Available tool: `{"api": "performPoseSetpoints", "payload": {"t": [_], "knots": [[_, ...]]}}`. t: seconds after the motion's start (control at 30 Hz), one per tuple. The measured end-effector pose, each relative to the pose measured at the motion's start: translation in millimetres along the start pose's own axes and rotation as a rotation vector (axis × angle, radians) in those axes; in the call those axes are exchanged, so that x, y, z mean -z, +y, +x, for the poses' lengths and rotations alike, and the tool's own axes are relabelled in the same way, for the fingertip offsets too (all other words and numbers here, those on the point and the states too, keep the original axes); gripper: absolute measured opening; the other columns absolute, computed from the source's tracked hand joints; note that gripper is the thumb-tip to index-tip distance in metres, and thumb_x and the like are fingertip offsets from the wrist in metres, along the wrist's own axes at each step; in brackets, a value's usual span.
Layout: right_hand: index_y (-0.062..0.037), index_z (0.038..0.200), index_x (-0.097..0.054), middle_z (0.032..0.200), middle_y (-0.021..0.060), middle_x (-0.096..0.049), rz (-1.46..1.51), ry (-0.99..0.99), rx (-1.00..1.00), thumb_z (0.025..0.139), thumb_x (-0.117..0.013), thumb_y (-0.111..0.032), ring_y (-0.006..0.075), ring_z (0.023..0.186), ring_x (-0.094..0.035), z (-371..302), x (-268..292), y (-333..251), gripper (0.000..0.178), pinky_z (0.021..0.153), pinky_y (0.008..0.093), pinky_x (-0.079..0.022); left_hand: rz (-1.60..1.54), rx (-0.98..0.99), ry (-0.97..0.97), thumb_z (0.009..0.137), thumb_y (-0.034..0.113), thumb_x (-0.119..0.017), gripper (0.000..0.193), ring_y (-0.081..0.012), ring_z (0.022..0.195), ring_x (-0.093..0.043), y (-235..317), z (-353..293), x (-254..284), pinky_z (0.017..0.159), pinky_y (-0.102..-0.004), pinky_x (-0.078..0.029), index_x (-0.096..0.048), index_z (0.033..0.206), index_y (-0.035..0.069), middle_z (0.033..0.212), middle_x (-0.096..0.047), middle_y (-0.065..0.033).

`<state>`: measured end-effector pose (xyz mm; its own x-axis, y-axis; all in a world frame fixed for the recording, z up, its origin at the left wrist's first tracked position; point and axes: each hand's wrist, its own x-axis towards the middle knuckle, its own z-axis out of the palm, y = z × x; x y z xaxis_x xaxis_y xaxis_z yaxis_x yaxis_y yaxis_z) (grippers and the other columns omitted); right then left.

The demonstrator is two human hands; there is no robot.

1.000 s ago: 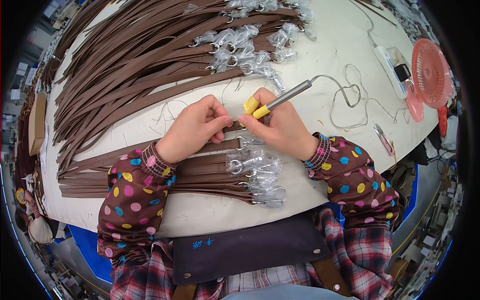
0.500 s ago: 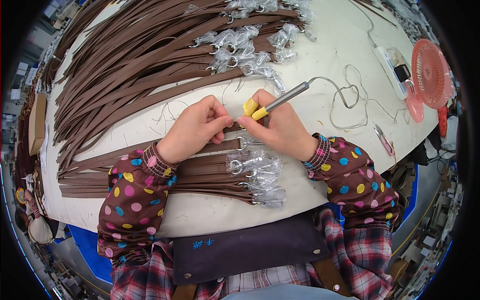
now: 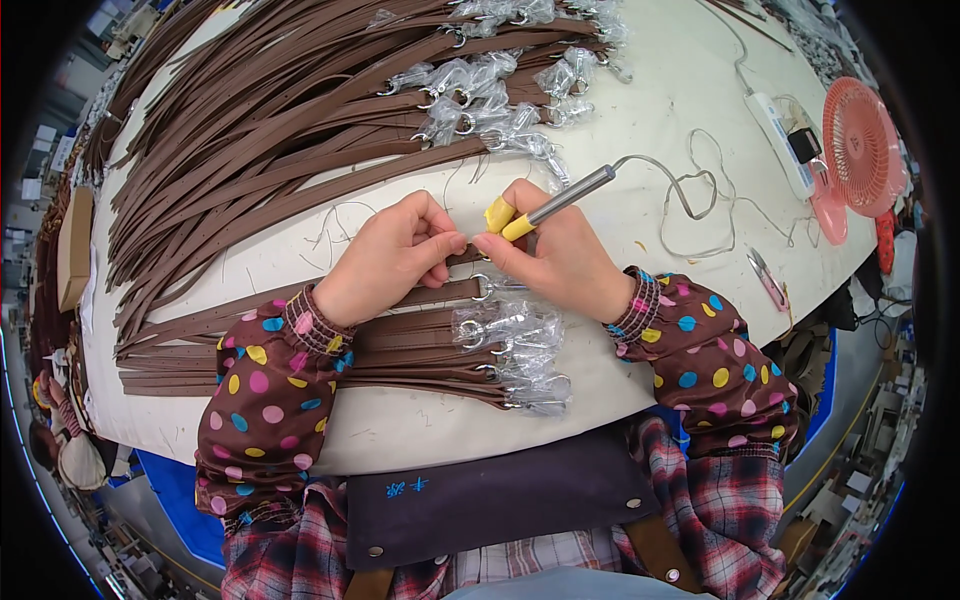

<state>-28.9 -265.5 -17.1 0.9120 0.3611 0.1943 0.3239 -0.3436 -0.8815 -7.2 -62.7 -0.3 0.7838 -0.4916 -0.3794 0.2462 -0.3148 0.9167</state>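
My left hand (image 3: 395, 255) is closed, thumb and fingertips pinching the end of a brown strap (image 3: 466, 258) over the table. My right hand (image 3: 560, 245) is closed round a slim corded heat pen (image 3: 572, 196) with a grey metal body and a yellow section. Yellow wrapping (image 3: 499, 212) covers one of its fingers. Both sets of fingertips nearly meet at the strap, and they hide the pen's tip. Just below lies another brown strap (image 3: 445, 293) with a metal ring. More straps (image 3: 410, 330) lie nearer me, their metal hardware wrapped in clear plastic (image 3: 520, 345).
A large heap of brown straps (image 3: 270, 130) spreads over the far left of the pale table (image 3: 640, 110). At the right are a pink fan (image 3: 858, 150), a white power strip (image 3: 780, 140), a looping cord (image 3: 690, 200) and small snips (image 3: 767, 280). Loose threads (image 3: 335, 225) lie beyond my left hand.
The pen's back end has dipped very slightly. Both hands stay in nearly the same place at the strap.
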Motion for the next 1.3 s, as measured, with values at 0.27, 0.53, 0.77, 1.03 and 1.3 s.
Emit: {"api": "performPoseSetpoints", "payload": {"t": [0.27, 0.53, 0.77, 1.03, 1.3], "knots": [[-0.0021, 0.083, -0.045, 0.068, 0.0106, -0.057, -0.022, 0.011, 0.016, 0.081, -0.067, -0.016, 0.0227, 0.057, -0.057, -0.4, -0.4, -0.5, 0.026, 0.051, 0.0315, -0.044, 0.002, 0.005, 0.000, 0.091, 0.013, -0.057, 0.015, -0.0064, 0.064, -0.055, 1.7, -1.2, -0.5, 0.056, -0.0203, -0.049, -0.049, 0.090, 0.002, 0.077, -0.057, -0.0019], [-0.0026, 0.085, -0.047, 0.069, 0.0011, -0.051, 0.001, 0.008, 0.022, 0.085, -0.065, -0.012, 0.0055, 0.057, -0.043, -1.3, -1.3, 0.5, 0.020, 0.049, 0.0215, -0.036, 0.006, -0.001, -0.004, 0.091, 0.013, -0.058, 0.015, -0.0068, 0.063, -0.055, 1.8, -0.7, 0.0, 0.056, -0.0207, -0.048, -0.048, 0.090, 0.002, 0.076, -0.057, -0.0021], [-0.0023, 0.086, -0.047, 0.070, 0.0016, -0.052, -0.015, 0.007, 0.019, 0.085, -0.065, -0.012, 0.0057, 0.058, -0.045, -1.1, -0.8, -1.4, 0.020, 0.050, 0.0217, -0.037, -0.020, -0.004, 0.008, 0.091, 0.014, -0.058, 0.016, -0.0071, 0.064, -0.056, -0.6, -0.5, 0.0, 0.055, -0.0213, -0.049, -0.048, 0.089, 0.002, 0.076, -0.057, -0.0023], [-0.0021, 0.087, -0.047, 0.072, 0.0023, -0.054, 0.047, 0.060, -0.012, 0.085, -0.066, -0.014, 0.0055, 0.060, -0.049, -0.1, -1.1, 0.6, 0.022, 0.051, 0.0215, -0.039, -0.107, -0.028, 0.052, 0.094, 0.011, -0.053, 0.013, -0.0094, 0.068, -0.059, -2.0, 0.6, -1.6, 0.058, -0.0227, -0.054, -0.046, 0.093, 0.001, 0.087, -0.059, -0.0081], [-0.0020, 0.087, -0.047, 0.071, 0.0026, -0.054, 0.024, 0.067, 0.017, 0.086, -0.065, -0.014, 0.0059, 0.059, -0.049, 0.2, -3.0, 3.2, 0.022, 0.051, 0.0216, -0.039, -0.112, -0.001, 0.051, 0.094, 0.011, -0.052, 0.013, -0.0088, 0.068, -0.058, -1.4, 1.2, -1.4, 0.059, -0.0222, -0.054, -0.046, 0.094, 0.001, 0.090, -0.060, -0.0089]]}}
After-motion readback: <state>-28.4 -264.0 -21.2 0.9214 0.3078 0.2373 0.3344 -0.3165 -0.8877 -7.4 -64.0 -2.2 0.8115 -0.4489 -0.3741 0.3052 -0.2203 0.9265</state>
